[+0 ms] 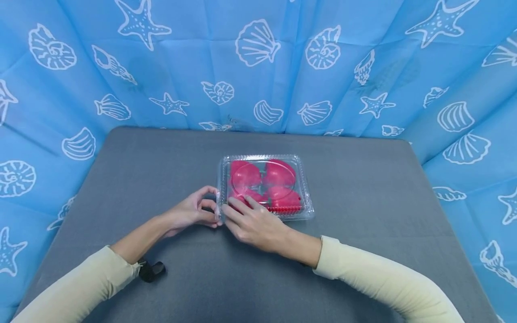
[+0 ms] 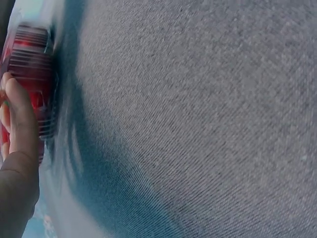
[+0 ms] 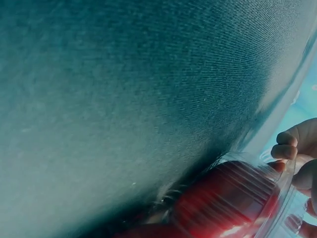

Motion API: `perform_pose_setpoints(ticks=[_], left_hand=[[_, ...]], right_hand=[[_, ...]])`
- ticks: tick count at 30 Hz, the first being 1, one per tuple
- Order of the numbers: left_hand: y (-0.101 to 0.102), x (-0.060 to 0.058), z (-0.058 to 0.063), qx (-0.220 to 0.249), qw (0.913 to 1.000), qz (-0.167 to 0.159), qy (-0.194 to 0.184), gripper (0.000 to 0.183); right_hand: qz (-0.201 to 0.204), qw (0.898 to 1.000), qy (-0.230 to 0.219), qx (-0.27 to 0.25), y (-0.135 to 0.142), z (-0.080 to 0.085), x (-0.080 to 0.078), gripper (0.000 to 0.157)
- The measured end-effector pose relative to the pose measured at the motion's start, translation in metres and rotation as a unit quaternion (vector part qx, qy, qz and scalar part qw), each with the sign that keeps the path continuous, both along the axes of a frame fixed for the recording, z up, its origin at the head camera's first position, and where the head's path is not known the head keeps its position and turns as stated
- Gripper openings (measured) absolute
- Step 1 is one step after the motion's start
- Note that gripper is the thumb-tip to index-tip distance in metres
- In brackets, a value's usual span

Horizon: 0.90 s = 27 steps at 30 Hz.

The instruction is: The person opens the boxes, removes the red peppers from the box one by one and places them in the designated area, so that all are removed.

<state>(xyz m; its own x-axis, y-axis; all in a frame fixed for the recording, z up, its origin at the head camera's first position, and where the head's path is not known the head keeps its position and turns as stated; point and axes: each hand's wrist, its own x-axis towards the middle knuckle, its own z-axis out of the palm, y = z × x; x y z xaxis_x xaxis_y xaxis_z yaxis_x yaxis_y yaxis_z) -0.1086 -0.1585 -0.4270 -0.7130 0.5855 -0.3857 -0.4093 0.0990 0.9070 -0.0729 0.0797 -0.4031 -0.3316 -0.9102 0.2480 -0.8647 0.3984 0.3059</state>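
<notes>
A clear plastic clamshell container (image 1: 304,207) sits on the grey table with its lid over several red pieces (image 1: 278,172). The pieces are rounded, with bits of green among them. At the container's left end, my left hand (image 1: 193,211) pinches the rim, its fingers bent around the edge. My right hand (image 1: 256,226) comes across the near left corner with bent fingers on the lid and rim, its thumb hidden in the head view. Both hands' fingertips are close together there. In the right wrist view, fingers (image 3: 285,151) grip the clear rim from either side.
The grey cloth-covered table (image 1: 363,188) extends around the container. Behind it and along its sides hangs a blue curtain (image 1: 194,54) with white shells and starfish. A black strap end (image 1: 152,271) sticks out by my left sleeve.
</notes>
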Motion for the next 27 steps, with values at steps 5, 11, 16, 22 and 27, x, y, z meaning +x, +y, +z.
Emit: perform_pose_setpoints(ticks=[5,11,16,22,27], left_hand=[[0.000,-0.002,0.003,-0.013,0.9999,-0.007,-0.009,0.054],[0.000,-0.003,0.004,-0.026,0.9993,-0.014,-0.024,0.050],[0.000,-0.004,0.005,-0.027,0.9992,-0.011,-0.029,0.049],[-0.001,-0.004,0.006,-0.022,0.9994,-0.016,-0.020,0.050],[0.000,-0.003,0.007,-0.021,0.9995,-0.013,-0.019,0.050]], right_hand=[[0.004,0.998,0.012,-0.060,0.007,-0.001,-0.003,0.050],[-0.042,0.993,-0.043,-0.102,0.024,0.003,-0.008,0.069],[-0.080,0.988,-0.066,-0.114,0.042,0.006,-0.009,0.081],[-0.104,0.984,-0.077,-0.125,0.059,0.005,-0.009,0.091],[-0.119,0.981,-0.072,-0.137,0.069,0.006,-0.008,0.092]])
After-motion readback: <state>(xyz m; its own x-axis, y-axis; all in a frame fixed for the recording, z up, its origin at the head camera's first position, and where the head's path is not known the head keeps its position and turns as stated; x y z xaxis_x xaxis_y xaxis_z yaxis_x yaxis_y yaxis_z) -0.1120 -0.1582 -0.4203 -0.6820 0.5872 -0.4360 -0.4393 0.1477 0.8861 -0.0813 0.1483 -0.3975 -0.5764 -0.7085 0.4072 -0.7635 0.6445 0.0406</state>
